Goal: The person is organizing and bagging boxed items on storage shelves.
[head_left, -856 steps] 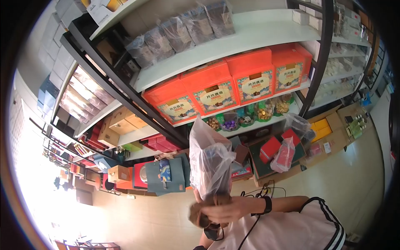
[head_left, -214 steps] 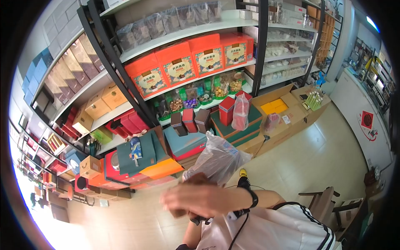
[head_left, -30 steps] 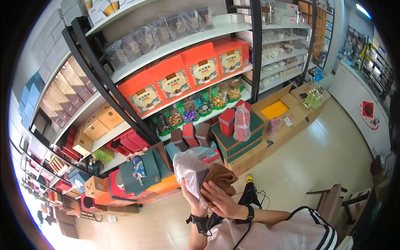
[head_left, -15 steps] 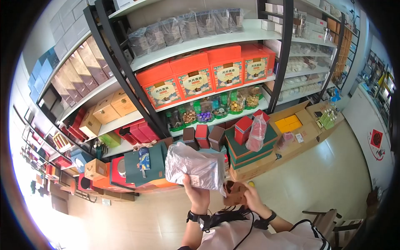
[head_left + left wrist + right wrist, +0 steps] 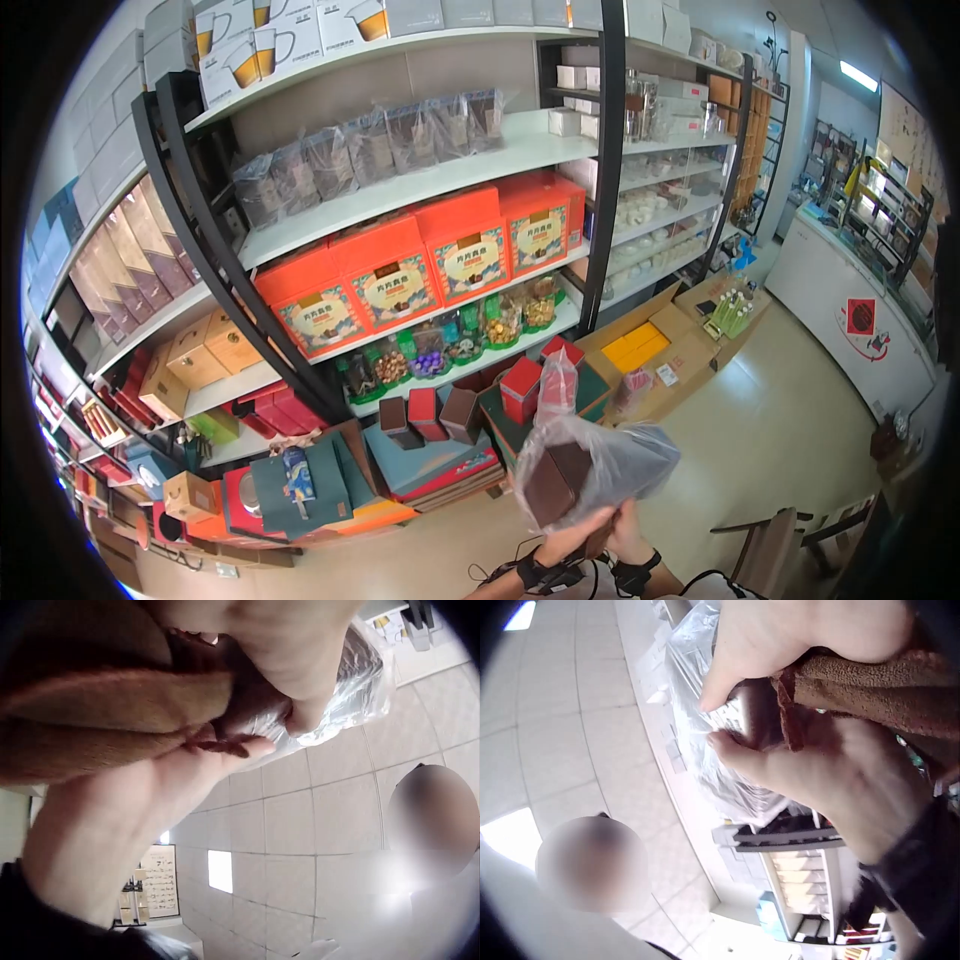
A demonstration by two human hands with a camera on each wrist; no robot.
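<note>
A dark brown box (image 5: 557,482) sits tilted inside a clear plastic bag (image 5: 640,460), held up in front of the body. My left hand (image 5: 572,538) grips its lower end from the left, and my right hand (image 5: 628,535) grips close beside it from the right. Between the palms hangs a folded brown cloth (image 5: 112,712), also visible as a thick fold in the right wrist view (image 5: 870,690). Both thumbs press on the bagged end, where a whitish label (image 5: 731,712) shows through the plastic. The fingers behind the bag are mostly hidden.
Several dark and red boxes (image 5: 425,412) stand on a blue box (image 5: 400,455) ahead. Red boxes (image 5: 520,388) and an open carton (image 5: 650,345) are to the right. Shelves hold orange gift boxes (image 5: 390,290) and bagged boxes (image 5: 365,150). A wooden chair (image 5: 770,540) stands lower right.
The bagged box has swung from left to right and turned, its dark end now facing left. My right hand, which held the cloth apart, has joined the left at the box.
</note>
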